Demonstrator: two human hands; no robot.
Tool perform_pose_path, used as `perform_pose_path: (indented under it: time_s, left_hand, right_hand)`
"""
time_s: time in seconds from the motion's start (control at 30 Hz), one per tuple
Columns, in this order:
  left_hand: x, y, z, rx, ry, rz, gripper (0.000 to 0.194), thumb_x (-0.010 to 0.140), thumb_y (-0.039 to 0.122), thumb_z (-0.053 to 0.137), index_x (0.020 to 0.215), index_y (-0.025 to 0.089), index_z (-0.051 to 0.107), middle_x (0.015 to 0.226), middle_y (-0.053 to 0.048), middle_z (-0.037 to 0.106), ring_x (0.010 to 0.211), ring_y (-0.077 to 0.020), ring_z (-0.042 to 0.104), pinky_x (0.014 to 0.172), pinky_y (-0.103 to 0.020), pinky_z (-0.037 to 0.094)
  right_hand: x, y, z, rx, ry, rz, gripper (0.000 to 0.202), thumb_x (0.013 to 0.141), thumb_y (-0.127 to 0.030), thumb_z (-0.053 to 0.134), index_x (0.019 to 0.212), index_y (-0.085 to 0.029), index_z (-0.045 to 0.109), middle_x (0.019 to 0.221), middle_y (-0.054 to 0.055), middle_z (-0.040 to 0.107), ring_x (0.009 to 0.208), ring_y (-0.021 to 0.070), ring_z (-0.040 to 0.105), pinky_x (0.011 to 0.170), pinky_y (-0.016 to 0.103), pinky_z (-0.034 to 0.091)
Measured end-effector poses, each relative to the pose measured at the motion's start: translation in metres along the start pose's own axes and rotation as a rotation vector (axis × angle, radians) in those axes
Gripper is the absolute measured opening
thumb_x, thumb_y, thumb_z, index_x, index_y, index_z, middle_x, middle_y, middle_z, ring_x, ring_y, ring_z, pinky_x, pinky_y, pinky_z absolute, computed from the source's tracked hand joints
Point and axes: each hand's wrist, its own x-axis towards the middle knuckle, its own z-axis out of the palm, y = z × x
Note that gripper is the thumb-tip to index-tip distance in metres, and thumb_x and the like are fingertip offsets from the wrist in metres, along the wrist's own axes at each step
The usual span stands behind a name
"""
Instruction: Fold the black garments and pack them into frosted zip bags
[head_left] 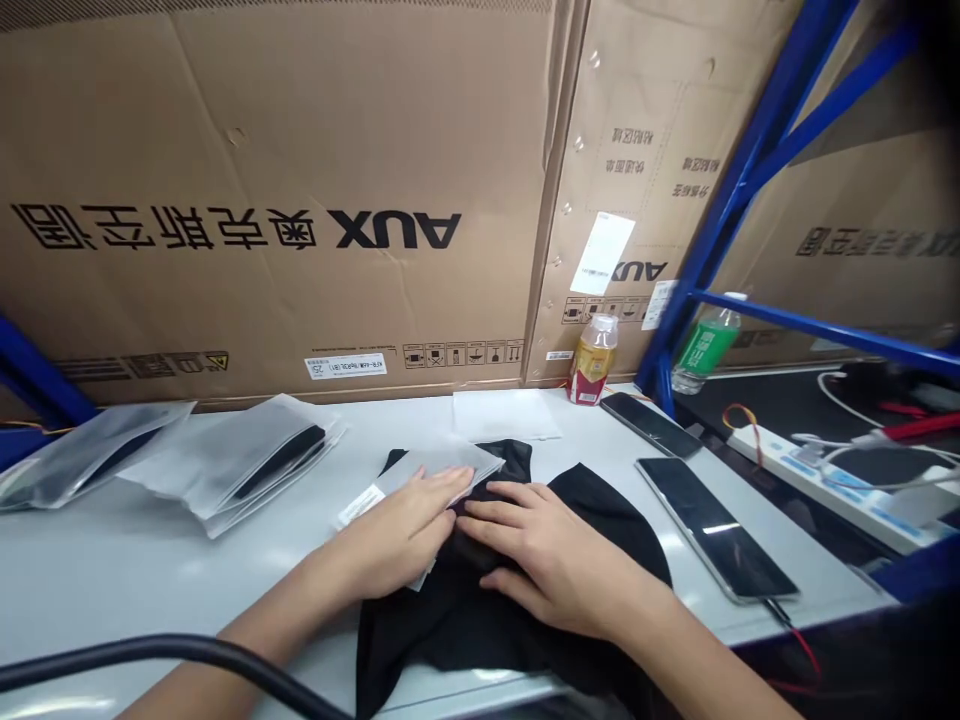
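A black cloth garment (450,630) lies spread over the front middle of the table, partly covered by both hands. My left hand (409,530) rests flat, fingers stretched, on a folded whitish sheet or bag (442,455) on top of the garment. A white printed label (362,504) sticks out beside that hand. My right hand (544,555) lies palm down on the black cloth, its fingers spread and pointing left towards my left hand. Neither hand is closed round anything that I can see.
Two frosted plastic bags with dark contents, one nearer (232,455) and one farther left (90,450), lie left. A flat white bag (506,413), a drink bottle (593,360) and two phones (651,424) (716,525) stand or lie behind and right. Large cartons (300,130) and a blue frame (720,220) border the table. A black cable (165,647) crosses the front left.
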Motion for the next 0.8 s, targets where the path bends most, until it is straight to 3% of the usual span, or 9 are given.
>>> perform_pose_path:
  time_s: [0.1, 0.2, 0.27, 0.33, 0.4, 0.53, 0.6, 0.7, 0.8]
  left_hand:
    - [0.002, -0.001, -0.008, -0.052, 0.011, -0.008, 0.054, 0.113, 0.03, 0.03, 0.163, 0.019, 0.044, 0.168, -0.006, 0.041, 0.157, -0.0264, 0.04, 0.132, -0.048, 0.032]
    - [0.002, -0.003, -0.012, -0.046, 0.009, 0.021, 0.057, 0.113, 0.045, 0.037, 0.164, 0.019, 0.043, 0.168, -0.008, 0.042, 0.157, -0.0295, 0.039, 0.132, -0.052, 0.03]
    - [0.001, -0.005, -0.014, -0.026, 0.026, 0.027, 0.063, 0.11, 0.052, 0.046, 0.164, 0.021, 0.043, 0.169, -0.009, 0.041, 0.158, -0.0328, 0.036, 0.132, -0.055, 0.028]
    - [0.0, -0.007, -0.016, 0.025, 0.078, 0.018, 0.069, 0.103, 0.055, 0.058, 0.163, 0.022, 0.045, 0.168, -0.012, 0.044, 0.156, -0.0372, 0.038, 0.128, -0.057, 0.035]
    - [-0.001, -0.007, -0.019, 0.107, 0.118, 0.016, 0.066, 0.097, 0.049, 0.068, 0.157, 0.024, 0.053, 0.157, -0.014, 0.055, 0.147, -0.04, 0.048, 0.119, -0.056, 0.045]
    - [-0.003, 0.001, -0.025, 0.14, 0.091, 0.1, 0.05, 0.098, 0.021, 0.055, 0.147, 0.026, 0.062, 0.135, -0.01, 0.068, 0.126, -0.0322, 0.063, 0.11, -0.047, 0.052]
    - [-0.004, 0.005, -0.027, 0.082, 0.067, 0.164, 0.049, 0.096, 0.016, 0.052, 0.142, 0.026, 0.064, 0.136, -0.007, 0.069, 0.125, -0.0282, 0.064, 0.11, -0.042, 0.051]
    - [-0.003, 0.007, -0.023, 0.109, 0.09, 0.185, 0.051, 0.09, 0.029, 0.069, 0.141, 0.026, 0.063, 0.142, -0.007, 0.068, 0.129, -0.0327, 0.062, 0.113, -0.045, 0.05]
    - [-0.002, 0.005, -0.012, 0.214, 0.218, 0.124, 0.056, 0.092, 0.02, 0.062, 0.147, 0.024, 0.056, 0.149, -0.008, 0.064, 0.134, -0.0324, 0.061, 0.114, -0.048, 0.05]
  right_hand:
    - [0.026, -0.012, 0.016, -0.079, 0.03, -0.025, 0.035, 0.107, -0.031, 0.058, 0.139, -0.018, 0.065, 0.144, 0.013, 0.068, 0.139, 0.0307, 0.056, 0.116, 0.051, 0.046]
    - [0.044, -0.016, 0.022, -0.055, 0.04, -0.001, 0.033, 0.109, -0.027, 0.049, 0.132, -0.011, 0.066, 0.144, 0.02, 0.066, 0.139, 0.0334, 0.057, 0.119, 0.056, 0.043]
    - [0.044, -0.013, 0.015, -0.01, 0.026, -0.025, 0.03, 0.108, -0.025, 0.051, 0.13, -0.012, 0.067, 0.143, 0.018, 0.067, 0.14, 0.0314, 0.057, 0.123, 0.052, 0.04]
    - [0.034, -0.005, 0.002, 0.073, -0.009, -0.065, 0.028, 0.103, -0.022, 0.059, 0.13, -0.018, 0.068, 0.136, 0.01, 0.072, 0.133, 0.0249, 0.063, 0.119, 0.041, 0.045]
    - [0.021, 0.004, -0.01, 0.147, 0.028, -0.043, 0.039, 0.098, -0.016, 0.065, 0.136, -0.025, 0.064, 0.134, 0.004, 0.072, 0.126, 0.02, 0.066, 0.111, 0.033, 0.052]
    - [0.015, 0.018, -0.01, -0.059, 0.176, 0.034, 0.066, 0.088, -0.02, 0.078, 0.148, -0.024, 0.052, 0.143, 0.011, 0.062, 0.134, 0.0294, 0.058, 0.111, 0.045, 0.051]
    - [0.024, 0.021, -0.001, -0.152, 0.152, 0.007, 0.056, 0.088, -0.02, 0.078, 0.14, -0.02, 0.058, 0.134, 0.011, 0.067, 0.126, 0.0303, 0.061, 0.108, 0.046, 0.051]
    - [0.034, 0.022, 0.007, -0.205, 0.147, 0.035, 0.028, 0.092, -0.004, 0.062, 0.116, -0.017, 0.066, 0.105, 0.008, 0.073, 0.099, 0.0253, 0.068, 0.094, 0.041, 0.054]
    - [0.03, 0.018, 0.003, -0.266, 0.205, 0.123, 0.032, 0.092, 0.004, 0.05, 0.111, -0.017, 0.065, 0.103, 0.009, 0.07, 0.099, 0.0263, 0.064, 0.089, 0.039, 0.052]
